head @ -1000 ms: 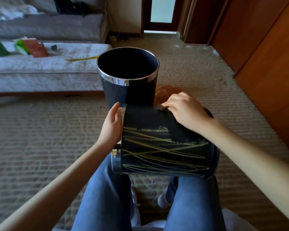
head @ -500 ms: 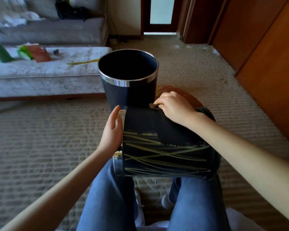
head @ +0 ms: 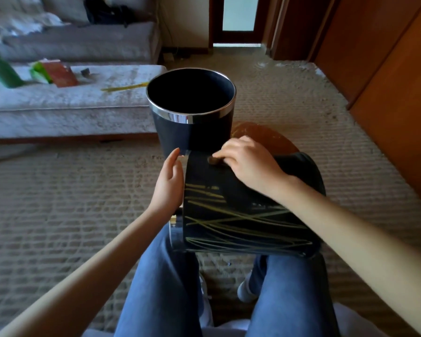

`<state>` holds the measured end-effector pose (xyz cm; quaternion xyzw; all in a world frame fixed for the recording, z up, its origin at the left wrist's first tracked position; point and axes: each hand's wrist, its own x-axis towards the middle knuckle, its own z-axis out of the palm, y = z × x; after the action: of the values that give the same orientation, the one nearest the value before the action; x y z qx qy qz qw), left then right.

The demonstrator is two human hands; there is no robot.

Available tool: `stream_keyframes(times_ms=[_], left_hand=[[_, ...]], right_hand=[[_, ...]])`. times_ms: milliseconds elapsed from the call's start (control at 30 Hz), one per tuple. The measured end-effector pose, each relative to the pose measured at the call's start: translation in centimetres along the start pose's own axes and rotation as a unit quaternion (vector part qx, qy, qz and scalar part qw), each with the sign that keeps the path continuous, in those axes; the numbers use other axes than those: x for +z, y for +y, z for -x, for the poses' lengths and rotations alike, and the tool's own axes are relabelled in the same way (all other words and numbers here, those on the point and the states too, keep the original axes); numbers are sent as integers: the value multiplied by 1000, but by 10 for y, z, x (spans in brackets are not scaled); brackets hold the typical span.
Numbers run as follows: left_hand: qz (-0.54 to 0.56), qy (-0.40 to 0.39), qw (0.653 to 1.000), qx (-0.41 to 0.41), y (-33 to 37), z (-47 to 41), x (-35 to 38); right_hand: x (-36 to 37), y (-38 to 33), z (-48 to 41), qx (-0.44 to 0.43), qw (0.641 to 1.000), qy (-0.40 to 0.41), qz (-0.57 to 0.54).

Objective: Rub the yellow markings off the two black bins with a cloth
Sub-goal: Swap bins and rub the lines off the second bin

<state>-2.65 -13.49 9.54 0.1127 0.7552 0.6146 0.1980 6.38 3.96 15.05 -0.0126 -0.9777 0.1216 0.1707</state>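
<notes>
Head view, looking down at a seated person's lap. A black round plastic bin lies on its side across knees in blue jeans, with its silver-rimmed open end to the left. Thin yellow scribbled markings criss-cross its near half.

The left hand is flat, fingers straight and together, pressed against the bin's left end to steady it. The right hand rests on the far top of the bin with fingers curled, pinching a small dark scrap that I take to be the cloth. Most of it is hidden or lost against the black.

Over the last second the right hand has slid leftward along the far top of the bin, towards the left hand, which has stayed put. The uppermost yellow lines ran most of the bin's length a second ago. Now they are short stubs at the left, with bare black beside them. The rubbing seems to be working strip by strip, but the near half remains thickly marked.

A second black round bin with a silver rim stands upright on the beige ribbed carpet, just beyond the first. The side facing the person shows no yellow. Its other sides are hidden, so I cannot tell whether it is finished. A grey sofa sits far left.
</notes>
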Motion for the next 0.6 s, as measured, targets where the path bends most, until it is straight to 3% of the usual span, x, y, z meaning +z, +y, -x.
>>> stream_keyframes(times_ms=[67, 133, 233, 400, 533, 600], left_hand=[[3, 1, 1000, 3, 0, 2, 0], [15, -2, 1000, -1, -1, 2, 0], [43, -5, 999, -5, -3, -3, 0], [23, 1, 1000, 13, -6, -3, -2], [26, -2, 999, 19, -8, 1, -3], [33, -13, 999, 3, -8, 3, -2]], right_hand=[[1, 9, -29, 53, 996, -67, -10], [3, 9, -28, 54, 997, -56, 5], [2, -13, 27, -32, 998, 53, 6], [8, -35, 89, -176, 982, 61, 34], [13, -30, 28, -109, 992, 63, 11], [13, -22, -11, -38, 999, 19, 10]])
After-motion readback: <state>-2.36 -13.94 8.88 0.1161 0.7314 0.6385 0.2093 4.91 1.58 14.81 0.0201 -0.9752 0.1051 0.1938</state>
